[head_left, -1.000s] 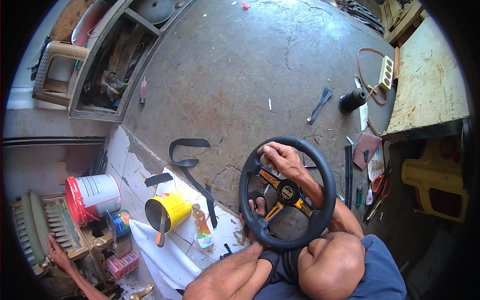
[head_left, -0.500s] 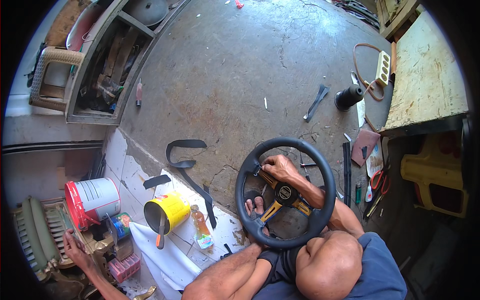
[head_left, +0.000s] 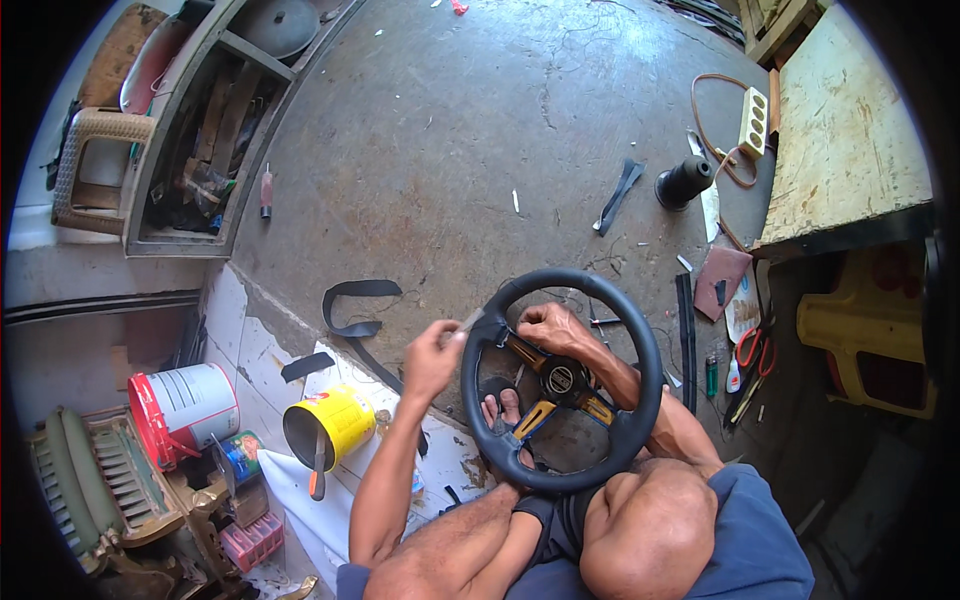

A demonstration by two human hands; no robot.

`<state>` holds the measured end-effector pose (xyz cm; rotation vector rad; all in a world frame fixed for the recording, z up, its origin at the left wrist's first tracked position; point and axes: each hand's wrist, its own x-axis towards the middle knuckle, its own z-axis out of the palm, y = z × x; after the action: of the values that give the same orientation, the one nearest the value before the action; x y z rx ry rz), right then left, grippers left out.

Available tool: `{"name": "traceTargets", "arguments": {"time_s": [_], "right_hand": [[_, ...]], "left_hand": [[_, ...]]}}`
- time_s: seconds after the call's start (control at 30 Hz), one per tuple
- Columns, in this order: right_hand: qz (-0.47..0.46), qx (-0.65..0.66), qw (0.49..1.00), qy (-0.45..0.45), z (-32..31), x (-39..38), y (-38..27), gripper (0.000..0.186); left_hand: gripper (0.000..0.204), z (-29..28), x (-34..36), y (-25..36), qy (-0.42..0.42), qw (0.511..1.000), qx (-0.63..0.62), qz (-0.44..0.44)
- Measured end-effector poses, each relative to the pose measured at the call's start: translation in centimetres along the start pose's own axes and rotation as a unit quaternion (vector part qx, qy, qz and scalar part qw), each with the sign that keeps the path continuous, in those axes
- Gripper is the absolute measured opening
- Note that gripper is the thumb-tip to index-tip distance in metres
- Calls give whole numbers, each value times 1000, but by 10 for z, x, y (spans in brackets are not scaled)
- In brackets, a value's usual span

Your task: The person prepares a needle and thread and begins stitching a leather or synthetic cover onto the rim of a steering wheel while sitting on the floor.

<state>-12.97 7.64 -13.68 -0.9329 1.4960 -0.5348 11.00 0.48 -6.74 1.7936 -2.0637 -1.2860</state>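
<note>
A black-wrapped steering wheel (head_left: 655, 390) with gold-and-black spokes rests against my raised knees, tilted. My left hand (head_left: 430, 362) is closed on a thin, pale, blade-like tool (head_left: 470, 321), whose end reaches the left side of the rim. Inside the wheel, my right hand (head_left: 552, 330) has its fingers curled together close to the upper left spoke (head_left: 522, 349). What they pinch, if anything, is hidden. My right forearm passes across the wheel's opening. Loose wrap material shows on the rim between the two hands.
Left, a yellow can (head_left: 350, 420) with an orange-tipped tool stands near a white bucket (head_left: 205, 400). Black strips (head_left: 365, 288) lie on the floor. Right are red-handled scissors (head_left: 760, 352), a green lighter (head_left: 712, 376), a black thread cone (head_left: 685, 183) and a power strip (head_left: 753, 122).
My left hand has come from the far left to the wheel's left rim and now holds the thin tool. My right hand stays inside the wheel, slightly shifted.
</note>
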Motion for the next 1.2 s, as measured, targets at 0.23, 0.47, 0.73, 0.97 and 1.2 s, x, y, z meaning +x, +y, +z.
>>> {"name": "traceTargets", "arguments": {"time_s": [0.23,0.47,0.73,0.97,1.2], "right_hand": [[-39,33,993,103,-15,-10,23,45],[72,20,997,-4,-14,11,8,39],[-28,-106,994,7,-10,15,3,19],[111,174,976,-74,-12,11,23,32],[40,196,979,36,-2,6,13,34]], "left_hand": [[21,71,12,24,59,993,-15,101],[17,52,-20,12,104,991,-81,-1],[16,51,-18,8,118,987,-105,-20],[17,54,-9,9,119,982,-143,-11],[15,-10,-11,-40,247,962,-114,28]]}}
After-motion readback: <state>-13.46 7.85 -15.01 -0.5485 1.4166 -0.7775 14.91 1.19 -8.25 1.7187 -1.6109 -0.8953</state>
